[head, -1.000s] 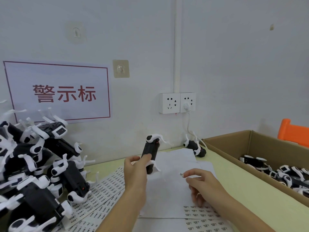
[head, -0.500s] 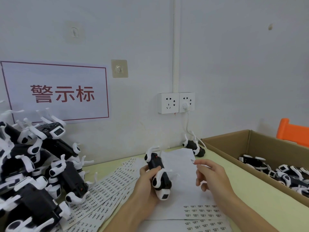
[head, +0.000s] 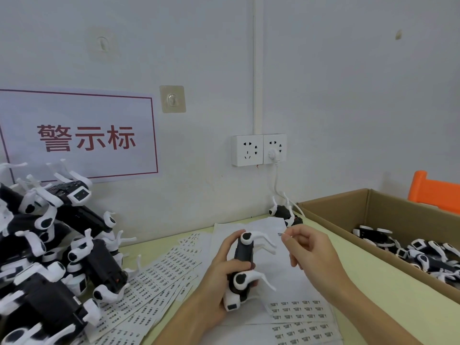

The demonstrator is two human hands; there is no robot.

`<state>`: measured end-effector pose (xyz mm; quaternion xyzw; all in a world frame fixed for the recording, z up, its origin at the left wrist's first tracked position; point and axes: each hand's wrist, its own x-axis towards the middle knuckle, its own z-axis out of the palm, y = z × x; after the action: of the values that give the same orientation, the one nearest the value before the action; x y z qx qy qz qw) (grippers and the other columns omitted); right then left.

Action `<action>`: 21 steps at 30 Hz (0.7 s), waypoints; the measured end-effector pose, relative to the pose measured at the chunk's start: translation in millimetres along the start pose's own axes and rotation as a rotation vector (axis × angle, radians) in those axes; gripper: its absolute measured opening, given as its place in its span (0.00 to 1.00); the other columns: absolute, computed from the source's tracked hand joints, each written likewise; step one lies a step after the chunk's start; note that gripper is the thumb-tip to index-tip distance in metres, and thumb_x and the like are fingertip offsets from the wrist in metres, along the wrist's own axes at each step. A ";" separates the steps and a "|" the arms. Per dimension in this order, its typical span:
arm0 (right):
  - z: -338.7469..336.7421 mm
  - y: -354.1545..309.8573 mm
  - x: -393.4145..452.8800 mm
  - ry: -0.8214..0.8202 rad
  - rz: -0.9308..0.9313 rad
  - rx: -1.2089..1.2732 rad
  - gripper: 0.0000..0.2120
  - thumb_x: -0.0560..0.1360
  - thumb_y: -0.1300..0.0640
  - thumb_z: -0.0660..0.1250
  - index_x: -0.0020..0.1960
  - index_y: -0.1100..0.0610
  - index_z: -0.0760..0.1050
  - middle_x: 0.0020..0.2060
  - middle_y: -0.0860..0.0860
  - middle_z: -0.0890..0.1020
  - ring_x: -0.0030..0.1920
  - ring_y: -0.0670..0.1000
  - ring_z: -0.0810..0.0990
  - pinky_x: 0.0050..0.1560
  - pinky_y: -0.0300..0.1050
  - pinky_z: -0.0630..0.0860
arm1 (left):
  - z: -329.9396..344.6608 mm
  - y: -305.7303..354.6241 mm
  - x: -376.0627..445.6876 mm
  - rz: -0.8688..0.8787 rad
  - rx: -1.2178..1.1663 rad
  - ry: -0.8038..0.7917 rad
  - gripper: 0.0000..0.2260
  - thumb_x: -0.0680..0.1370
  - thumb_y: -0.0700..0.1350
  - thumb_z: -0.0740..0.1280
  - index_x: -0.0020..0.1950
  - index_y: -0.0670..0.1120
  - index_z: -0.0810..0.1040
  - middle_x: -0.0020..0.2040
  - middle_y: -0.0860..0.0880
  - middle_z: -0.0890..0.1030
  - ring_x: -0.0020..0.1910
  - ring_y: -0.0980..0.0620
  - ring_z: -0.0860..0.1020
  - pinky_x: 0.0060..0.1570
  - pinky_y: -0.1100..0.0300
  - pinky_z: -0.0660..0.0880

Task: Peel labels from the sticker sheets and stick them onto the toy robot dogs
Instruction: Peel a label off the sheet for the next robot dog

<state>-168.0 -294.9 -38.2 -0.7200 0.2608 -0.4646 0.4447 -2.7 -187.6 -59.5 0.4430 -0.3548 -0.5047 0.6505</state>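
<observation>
My left hand (head: 225, 272) grips a black and white toy robot dog (head: 242, 270) above the table, its white legs pointing right and its head toward me. My right hand (head: 307, 250) pinches a small peeled label (head: 280, 234) between thumb and forefinger, just right of the dog's upper leg and apart from it. Sticker sheets (head: 302, 319) with rows of labels lie under my hands, and more sheets (head: 159, 282) fan out to the left.
A pile of robot dogs (head: 57, 247) fills the left of the yellow-green table (head: 373, 282). A cardboard box (head: 348, 207) at the right holds several dogs (head: 423, 257). One dog (head: 283, 211) lies by the wall under the sockets (head: 258, 149). An orange chair (head: 434, 189) stands behind the box.
My left hand has lowered the dog from upright near the wall and turned it on its side. My right hand has carried the label up and left toward it.
</observation>
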 end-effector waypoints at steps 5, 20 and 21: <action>-0.9 -10.6 -2.3 -0.075 -0.108 -0.088 0.06 0.78 0.62 0.69 0.42 0.58 0.78 0.29 0.50 0.75 0.31 0.46 0.70 0.34 0.37 0.67 | 4.1 0.4 0.1 0.046 0.150 -0.004 0.31 0.66 0.38 0.73 0.64 0.65 0.79 0.52 0.42 0.84 0.50 0.47 0.81 0.46 0.54 0.78; 2.1 -19.9 -11.2 -0.264 -0.276 -0.644 0.10 0.77 0.52 0.67 0.39 0.42 0.71 0.28 0.41 0.72 0.32 0.45 0.71 0.31 0.37 0.61 | 4.2 -7.8 1.0 0.121 0.225 -0.035 0.28 0.69 0.42 0.67 0.65 0.67 0.77 0.49 0.46 0.82 0.40 0.55 0.79 0.41 0.64 0.73; 2.9 -22.3 -12.2 -0.265 -0.282 -0.683 0.11 0.78 0.51 0.67 0.39 0.42 0.70 0.27 0.41 0.72 0.33 0.44 0.71 0.31 0.37 0.61 | 4.1 -7.9 0.9 0.122 0.220 -0.035 0.28 0.70 0.42 0.67 0.65 0.67 0.78 0.49 0.46 0.82 0.39 0.55 0.78 0.41 0.64 0.73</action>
<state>-171.6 -273.7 -24.3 -0.9090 0.2392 -0.3107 0.1411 -8.9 -190.1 -65.4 0.4803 -0.4457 -0.4301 0.6211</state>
